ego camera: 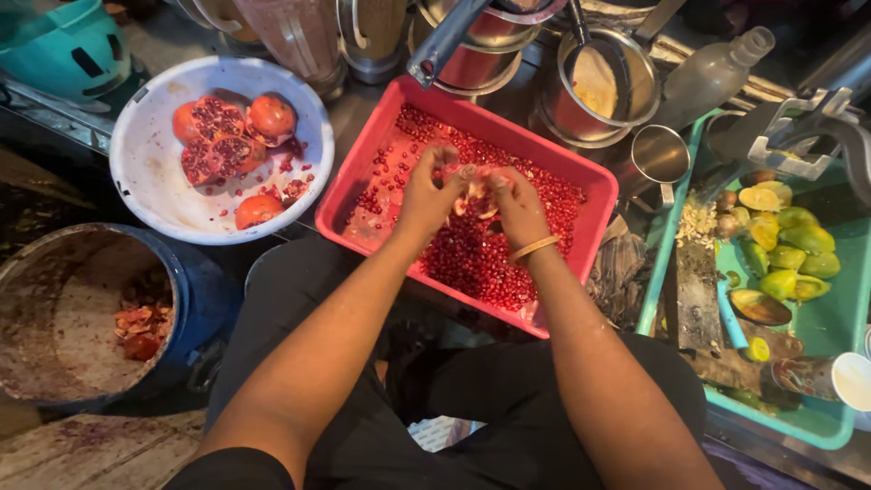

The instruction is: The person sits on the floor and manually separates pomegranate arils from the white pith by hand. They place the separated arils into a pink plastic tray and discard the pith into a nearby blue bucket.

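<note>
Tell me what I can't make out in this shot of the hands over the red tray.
Head view only:
- Pomegranate piece: mostly covered by the left hand and right hand.
- Red tray: near edge hidden by the forearms.
- Blue bucket: cut off at the left edge.
- Metal pots: cropped by the top edge.

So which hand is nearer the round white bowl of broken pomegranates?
Left. The left hand is over the red tray, just right of the white bowl; the right hand is farther right.
</note>
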